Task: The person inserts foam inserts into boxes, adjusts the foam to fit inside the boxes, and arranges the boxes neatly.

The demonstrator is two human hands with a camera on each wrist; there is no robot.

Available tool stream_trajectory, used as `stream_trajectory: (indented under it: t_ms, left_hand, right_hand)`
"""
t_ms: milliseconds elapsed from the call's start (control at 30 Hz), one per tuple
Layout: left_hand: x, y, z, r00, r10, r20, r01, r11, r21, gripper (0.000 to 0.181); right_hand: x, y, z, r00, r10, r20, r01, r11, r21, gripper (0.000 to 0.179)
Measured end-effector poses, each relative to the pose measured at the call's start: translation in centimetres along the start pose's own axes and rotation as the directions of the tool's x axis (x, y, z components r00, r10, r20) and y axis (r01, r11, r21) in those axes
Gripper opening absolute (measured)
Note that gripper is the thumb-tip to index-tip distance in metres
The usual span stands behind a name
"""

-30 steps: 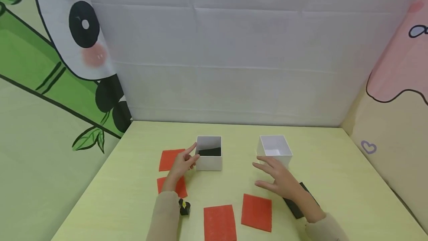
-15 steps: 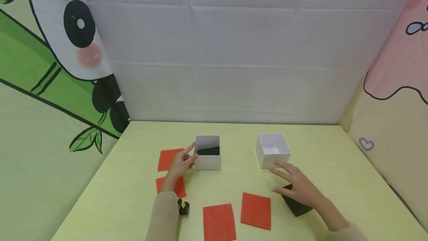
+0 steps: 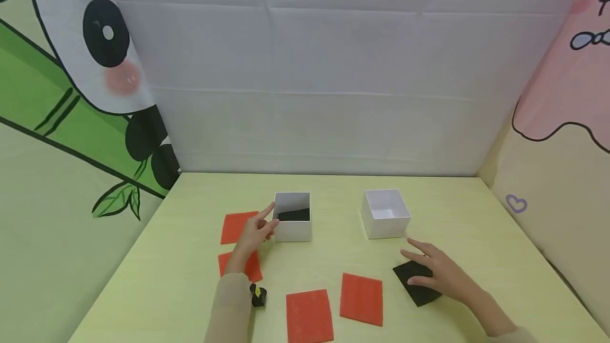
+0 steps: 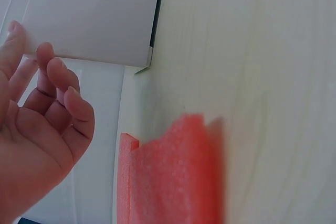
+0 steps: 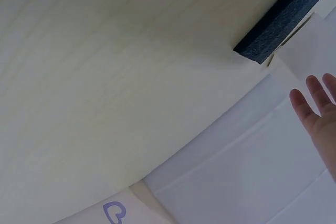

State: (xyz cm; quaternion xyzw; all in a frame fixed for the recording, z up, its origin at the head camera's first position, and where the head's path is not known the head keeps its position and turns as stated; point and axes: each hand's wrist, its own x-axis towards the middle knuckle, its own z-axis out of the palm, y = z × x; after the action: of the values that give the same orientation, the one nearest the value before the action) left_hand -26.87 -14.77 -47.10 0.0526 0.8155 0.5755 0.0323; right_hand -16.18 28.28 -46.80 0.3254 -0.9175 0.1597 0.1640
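My left hand [image 3: 254, 234] is beside the left white box [image 3: 293, 231]. Its index finger points along the box's left wall and its thumb is by the front corner; the remaining fingers bend loosely. In the left wrist view the fingers [image 4: 65, 80] are at the box's edge [image 4: 100, 19]. A black piece [image 3: 294, 215] lies inside that box. My right hand [image 3: 440, 271], fingers spread, is over a black foam square [image 3: 413, 274] on the table and grips nothing; whether it touches the square I cannot tell. The right wrist view shows this foam square [image 5: 283, 19] apart from the fingers.
A second white box [image 3: 387, 224] stands at the back right. Red foam squares lie at left, one upper [image 3: 233, 226] and one partly under my left arm [image 3: 252, 266]; two more, front middle [image 3: 310, 316] and right of it [image 3: 361, 299]. A small black object [image 3: 258, 295] sits by my left sleeve.
My right hand has moved from in front of the right box, rightward and nearer, to over the black foam square. My left hand stays at the left box. The view shifts slightly.
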Motion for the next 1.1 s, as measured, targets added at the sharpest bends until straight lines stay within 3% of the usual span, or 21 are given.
stream_trajectory:
  t_ms: [167, 333, 667, 1000, 1100]
  left_hand:
    - [0.0, -0.1, -0.1, 1.000, 0.011, 0.004, -0.011, 1.000, -0.007, 0.054]
    - [-0.1, -0.1, -0.1, 1.000, 0.015, 0.011, -0.015, 1.000, -0.009, 0.054]
    - [0.0, -0.2, -0.1, 0.999, 0.033, 0.013, -0.033, 0.999, -0.023, 0.054]
    - [0.0, 0.0, 0.0, 1.000, 0.006, 0.007, -0.006, 1.000, 0.011, 0.054]
    - [0.0, -0.1, 0.0, 1.000, 0.006, 0.008, -0.007, 1.000, 0.015, 0.054]
  right_hand:
    - [-0.6, 0.9, 0.0, 1.000, -0.017, 0.022, 0.017, 1.000, -0.008, 0.056]
    - [-0.9, 1.5, -0.3, 0.993, 0.013, 0.115, -0.016, 1.000, 0.025, 0.056]
    - [-1.3, 2.0, -0.3, 0.962, 0.056, 0.266, -0.083, 0.992, 0.090, 0.051]
    - [-1.2, 2.2, -0.1, 0.923, 0.110, 0.369, -0.159, 0.981, 0.107, 0.048]
    - [-1.2, 2.2, 0.0, 0.923, 0.114, 0.368, -0.164, 0.981, 0.108, 0.048]
